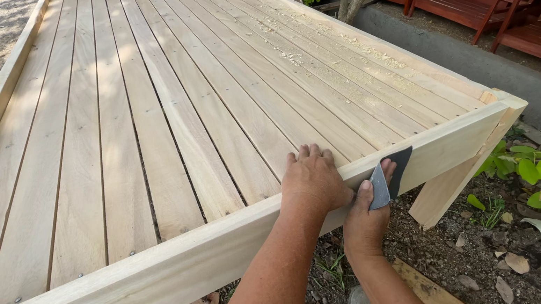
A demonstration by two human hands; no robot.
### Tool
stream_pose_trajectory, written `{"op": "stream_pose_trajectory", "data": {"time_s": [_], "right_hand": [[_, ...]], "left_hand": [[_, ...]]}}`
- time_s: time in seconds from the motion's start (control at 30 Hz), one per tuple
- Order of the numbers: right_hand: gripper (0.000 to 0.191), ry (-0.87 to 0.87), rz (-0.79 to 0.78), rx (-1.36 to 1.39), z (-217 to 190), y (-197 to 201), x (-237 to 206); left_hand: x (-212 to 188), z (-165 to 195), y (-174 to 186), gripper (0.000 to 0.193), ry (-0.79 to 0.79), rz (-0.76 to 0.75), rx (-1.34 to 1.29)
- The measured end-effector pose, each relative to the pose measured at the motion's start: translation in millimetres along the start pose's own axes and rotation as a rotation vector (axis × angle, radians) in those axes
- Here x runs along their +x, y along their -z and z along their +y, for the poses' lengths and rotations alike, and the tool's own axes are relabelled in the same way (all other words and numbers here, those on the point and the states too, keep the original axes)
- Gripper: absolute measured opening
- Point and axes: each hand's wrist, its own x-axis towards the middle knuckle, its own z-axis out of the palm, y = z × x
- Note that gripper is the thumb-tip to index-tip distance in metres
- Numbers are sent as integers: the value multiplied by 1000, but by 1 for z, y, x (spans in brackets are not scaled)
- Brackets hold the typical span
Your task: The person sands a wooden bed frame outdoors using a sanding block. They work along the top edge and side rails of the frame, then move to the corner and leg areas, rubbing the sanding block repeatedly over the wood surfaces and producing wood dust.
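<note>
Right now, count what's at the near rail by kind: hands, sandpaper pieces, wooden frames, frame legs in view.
Hands: 2, the left hand on the rail and the right hand holding the paper
Grey sandpaper piece: 1
Pale slatted wooden frame: 1
Frame leg: 1
Total: 5

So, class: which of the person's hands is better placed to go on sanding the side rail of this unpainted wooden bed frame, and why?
The right hand. It holds the folded grey sandpaper against the side rail. The left hand lies flat on the rail's top edge, empty, so it seems better suited to steadying.
</note>
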Motion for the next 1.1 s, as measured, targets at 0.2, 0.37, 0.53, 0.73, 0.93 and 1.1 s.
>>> {"op": "stream_pose_trajectory", "data": {"time_s": [0.2, 0.37, 0.53, 0.73, 0.93, 1.1], "right_hand": [[59, -373, 218, 350, 1, 37, 100], [57, -277, 190, 344, 11, 33, 86], [56, 56, 60, 33, 44, 20, 46], [54, -512, 272, 351, 28, 55, 138], [53, 159, 163, 25, 40, 32, 78], [57, -337, 243, 346, 79, 52, 123]], "left_hand": [[5, 3, -2, 95, 1, -40, 60], [8, 6, -3, 97, 23, -70, 17], [18, 18, -5, 102, 4, -10, 30], [27, 30, -5, 100, 4, -66, 68], [36, 45, -7, 89, 9, -28, -3], [46, 54, -9, 92, 1, -42, 6]]}}
